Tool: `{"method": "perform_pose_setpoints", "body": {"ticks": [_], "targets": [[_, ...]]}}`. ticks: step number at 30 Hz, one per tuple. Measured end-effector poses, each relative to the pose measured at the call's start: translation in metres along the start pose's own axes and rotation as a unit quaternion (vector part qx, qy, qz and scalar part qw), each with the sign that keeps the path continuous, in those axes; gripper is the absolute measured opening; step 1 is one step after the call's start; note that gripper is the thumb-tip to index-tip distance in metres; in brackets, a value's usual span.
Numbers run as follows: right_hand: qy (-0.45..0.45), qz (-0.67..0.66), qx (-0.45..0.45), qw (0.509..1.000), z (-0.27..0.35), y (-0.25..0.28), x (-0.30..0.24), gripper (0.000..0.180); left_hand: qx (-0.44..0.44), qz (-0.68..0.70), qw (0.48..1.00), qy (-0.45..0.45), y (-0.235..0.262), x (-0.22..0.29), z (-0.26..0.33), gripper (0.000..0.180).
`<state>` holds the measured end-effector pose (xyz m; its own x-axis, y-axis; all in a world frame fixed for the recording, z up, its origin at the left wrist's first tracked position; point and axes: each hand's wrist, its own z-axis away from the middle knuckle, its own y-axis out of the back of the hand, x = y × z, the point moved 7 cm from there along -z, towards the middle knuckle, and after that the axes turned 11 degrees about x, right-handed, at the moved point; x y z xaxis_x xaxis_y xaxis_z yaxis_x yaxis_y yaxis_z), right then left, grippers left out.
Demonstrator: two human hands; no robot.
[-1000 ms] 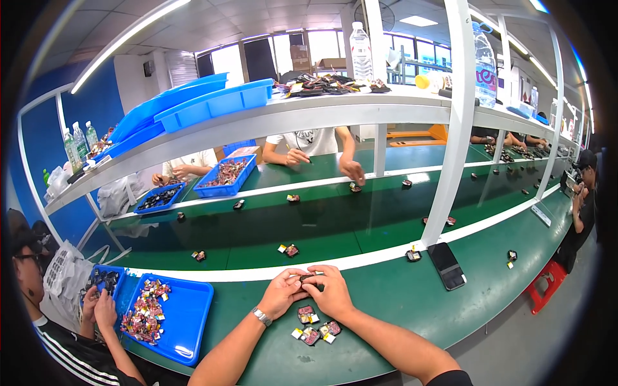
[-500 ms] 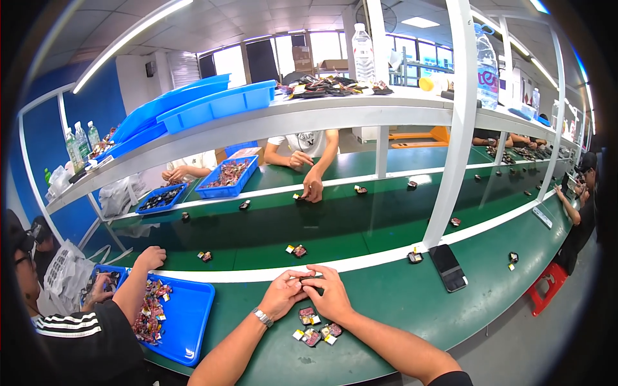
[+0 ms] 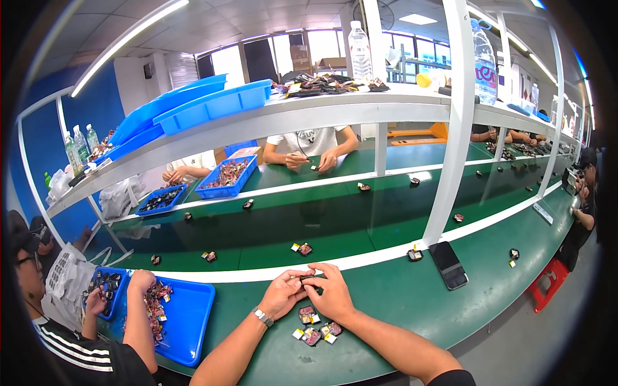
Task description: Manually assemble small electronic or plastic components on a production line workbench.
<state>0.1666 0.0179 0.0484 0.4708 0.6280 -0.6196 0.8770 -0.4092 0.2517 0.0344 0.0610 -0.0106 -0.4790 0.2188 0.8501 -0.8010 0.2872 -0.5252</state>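
Note:
My left hand (image 3: pixel 283 294) and my right hand (image 3: pixel 330 294) meet over the near green bench top. Between their closed fingers is a small black module (image 3: pixel 309 280), mostly hidden by the fingertips. Just below the hands, a small group of black-cased modules (image 3: pixel 311 336) with reddish insides and yellow-and-white tags lies on the bench. One more module (image 3: pixel 308 314) sits at the top of that group, close to my right wrist. A metal-band watch is on my left wrist.
A blue tray (image 3: pixel 205 315) of loose modules stands left, with a co-worker's arm (image 3: pixel 140 321) over it. Beyond a white rail, a green belt carries scattered modules (image 3: pixel 301 248). A black phone (image 3: pixel 449 265) lies right, beside a white post (image 3: pixel 449 141). Overhead runs a white shelf (image 3: pixel 309 116).
Modules on the belt have shifted slightly right, and another has appeared at its left. The left co-worker's hand has drawn back to the tray. The person opposite has pulled back from the belt.

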Motion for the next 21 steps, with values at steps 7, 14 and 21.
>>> {"method": "perform_pose_setpoints", "body": {"ticks": [7, 14, 21], "targets": [[0.05, 0.012, -0.013, 0.999, -0.004, 0.001, -0.009, 0.017, 0.002, -0.016, 1.0, -0.018, -0.005, 0.001, 0.0, 0.022], [0.098, 0.001, -0.038, 0.994, -0.007, 0.002, -0.013, 0.018, 0.01, 0.003, 1.0, -0.023, 0.001, 0.0, -0.001, 0.02], [0.019, -0.009, -0.012, 1.0, -0.003, 0.002, -0.002, 0.013, -0.003, 0.008, 1.0, -0.019, -0.001, 0.001, 0.001, 0.019]]}}
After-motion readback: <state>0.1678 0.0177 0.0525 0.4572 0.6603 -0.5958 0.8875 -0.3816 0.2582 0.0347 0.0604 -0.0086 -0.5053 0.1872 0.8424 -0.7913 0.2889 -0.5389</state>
